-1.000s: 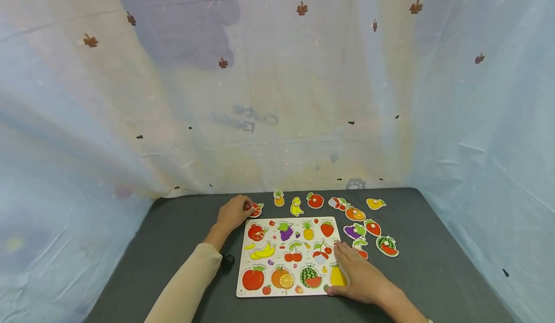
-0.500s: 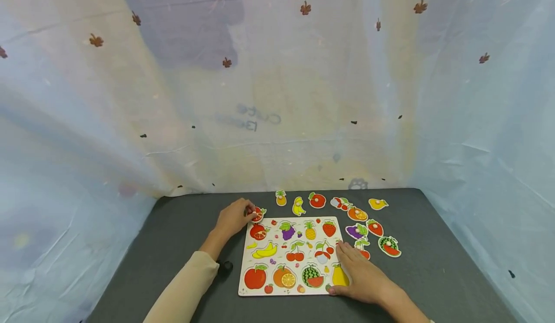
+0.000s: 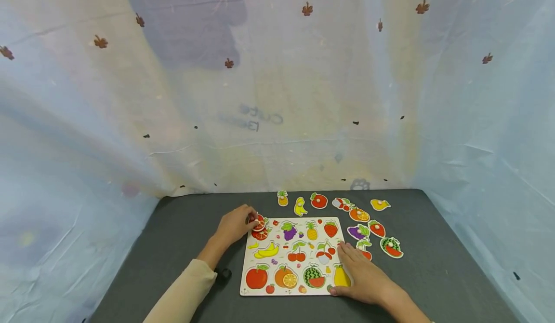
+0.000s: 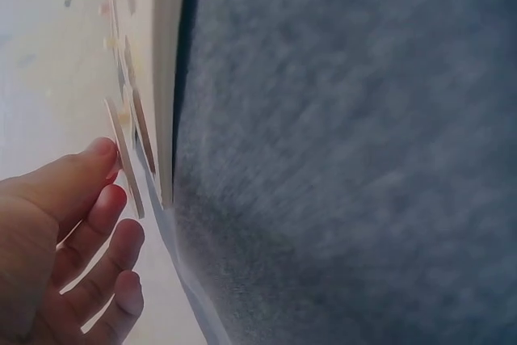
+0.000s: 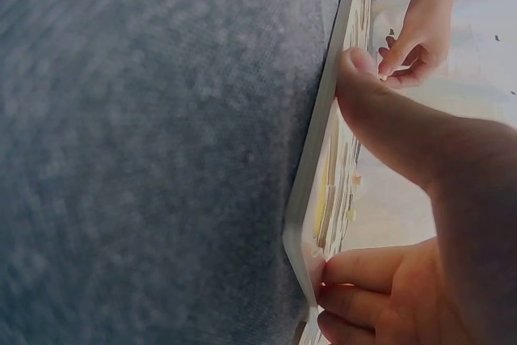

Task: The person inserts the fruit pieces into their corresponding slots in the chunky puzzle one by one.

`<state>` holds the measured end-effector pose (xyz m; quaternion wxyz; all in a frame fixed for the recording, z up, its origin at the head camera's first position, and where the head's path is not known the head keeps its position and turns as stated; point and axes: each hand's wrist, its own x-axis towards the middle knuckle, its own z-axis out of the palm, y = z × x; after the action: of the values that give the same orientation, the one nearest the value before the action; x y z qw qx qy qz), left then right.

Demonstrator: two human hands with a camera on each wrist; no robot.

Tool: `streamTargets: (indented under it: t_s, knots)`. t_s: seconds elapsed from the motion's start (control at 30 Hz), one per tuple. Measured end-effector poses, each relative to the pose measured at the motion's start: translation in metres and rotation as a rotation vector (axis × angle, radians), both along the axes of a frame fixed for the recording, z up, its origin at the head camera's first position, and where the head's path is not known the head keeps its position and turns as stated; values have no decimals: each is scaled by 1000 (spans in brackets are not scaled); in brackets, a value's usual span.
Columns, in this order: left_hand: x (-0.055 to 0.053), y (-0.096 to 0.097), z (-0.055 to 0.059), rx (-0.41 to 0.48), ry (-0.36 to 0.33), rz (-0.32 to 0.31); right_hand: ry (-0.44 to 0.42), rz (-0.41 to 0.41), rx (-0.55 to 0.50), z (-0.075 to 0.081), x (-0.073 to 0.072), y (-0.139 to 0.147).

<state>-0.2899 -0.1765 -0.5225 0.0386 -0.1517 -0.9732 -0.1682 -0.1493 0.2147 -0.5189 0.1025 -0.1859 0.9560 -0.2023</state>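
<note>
A white fruit puzzle board (image 3: 318, 292) lies flat on the dark table in the head view. My left hand (image 3: 236, 224) pinches a pomegranate puzzle piece (image 3: 259, 223) between thumb and fingers, just over the pomegranate picture at the board's far left corner. Seen edge-on in the left wrist view, that puzzle piece (image 4: 125, 163) is tilted and slightly apart from the board. My right hand (image 3: 364, 277) rests on the board's near right corner, covering part of the pear picture. The right wrist view shows its thumb (image 5: 380, 103) on the near edge and its fingertips at the side edge.
Beyond the board lie pineapple (image 3: 283, 199), banana (image 3: 300, 207) and apple (image 3: 319, 201) pieces. Several more, including orange (image 3: 359, 214), grape (image 3: 358, 232), watermelon (image 3: 391, 248) and pear (image 3: 380, 205), lie to the right. A printed curtain (image 3: 277, 96) hangs behind the table.
My left hand has brought the pomegranate piece from the table beyond the board toward me, over the board's far left corner. The right hand stays on the board; the head view has shifted slightly.
</note>
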Motion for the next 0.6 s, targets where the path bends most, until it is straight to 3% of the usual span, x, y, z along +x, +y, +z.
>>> streamTargets:
  t_s: [0.3,0.6]
  knots:
    - [9,4,0,-22,1,-37,-6,-2,11,-3,-2,1]
    - [14,7,-4,-30,-9,-32,-9,3,9,0,-2,1]
